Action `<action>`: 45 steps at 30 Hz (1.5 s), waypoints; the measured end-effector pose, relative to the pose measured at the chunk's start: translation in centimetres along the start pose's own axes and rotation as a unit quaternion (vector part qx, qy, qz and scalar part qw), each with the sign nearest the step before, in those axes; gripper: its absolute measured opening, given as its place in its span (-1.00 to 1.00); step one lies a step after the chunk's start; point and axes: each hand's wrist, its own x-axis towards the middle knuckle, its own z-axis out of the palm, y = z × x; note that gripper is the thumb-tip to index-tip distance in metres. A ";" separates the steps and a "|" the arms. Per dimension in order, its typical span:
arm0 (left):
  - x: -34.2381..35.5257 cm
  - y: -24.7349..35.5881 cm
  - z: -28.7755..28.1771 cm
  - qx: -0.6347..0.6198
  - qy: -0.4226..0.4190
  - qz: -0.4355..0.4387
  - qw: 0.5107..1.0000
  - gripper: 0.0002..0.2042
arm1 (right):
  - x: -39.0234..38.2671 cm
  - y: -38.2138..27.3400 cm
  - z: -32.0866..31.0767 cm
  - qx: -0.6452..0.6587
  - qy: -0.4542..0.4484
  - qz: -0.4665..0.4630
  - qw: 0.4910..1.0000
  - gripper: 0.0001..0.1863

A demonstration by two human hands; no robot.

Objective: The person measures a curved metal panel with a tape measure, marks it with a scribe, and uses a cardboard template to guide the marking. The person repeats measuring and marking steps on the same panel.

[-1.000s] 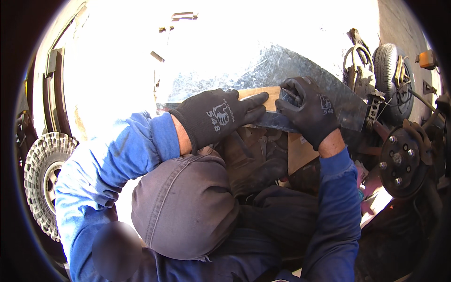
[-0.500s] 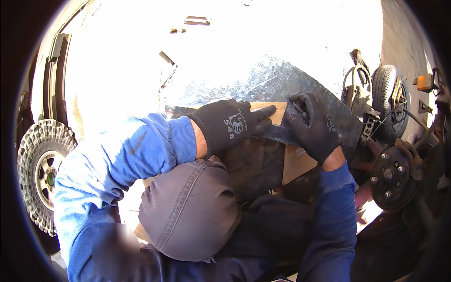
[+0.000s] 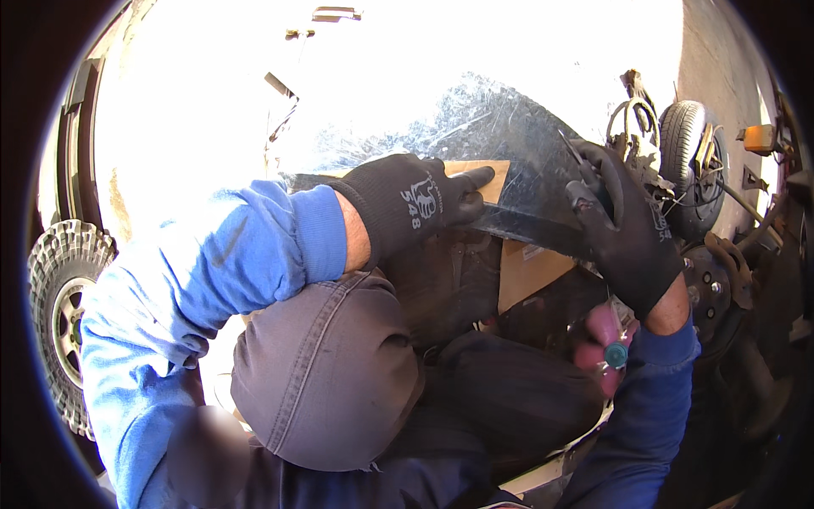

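Note:
My left hand (image 3: 407, 208), in a black glove, presses on a strip of brown cardboard (image 3: 496, 180). Its index finger lies stretched along the cardboard, and the other fingers are folded near the lower edge. Under the cardboard is a scuffed dark sheet (image 3: 526, 140) with a straight near edge. To the right, my gloved right hand (image 3: 623, 220) is closed round a thin pointed tool (image 3: 571, 149) whose tip sticks out up and left. Most of that tool is hidden by the fingers, so its kind is unclear. The right fingers are over the sheet's right part.
Below my left forearm bulges rounded grey cloth (image 3: 326, 382) with a stitched seam. A pink object with a round teal cap (image 3: 616, 355) is beside my right forearm. Another cardboard piece (image 3: 530, 273) shows under the sheet. Wheels (image 3: 682, 161) and a hub (image 3: 708, 288) stand right, a knobbly tyre (image 3: 64, 314) left.
My right hand has moved right, off the cardboard's end, and the tool's pointed tip now shows. The left hand keeps its hold. The pink object has come more into sight.

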 end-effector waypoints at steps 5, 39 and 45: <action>0.6 -0.2 0.4 -0.011 0.024 0.007 1.000 -0.49 | 0.3 -0.6 -1.7 -0.263 -0.014 -0.100 0.960 -0.45; 0.9 0.0 0.6 0.036 0.005 0.020 0.999 -0.57 | 4.8 -2.6 1.9 -0.537 -0.078 -0.103 0.834 -0.74; 1.0 0.0 0.3 0.039 -0.016 0.021 0.999 -0.61 | 4.7 -2.6 2.1 -0.528 -0.076 -0.106 0.839 -0.75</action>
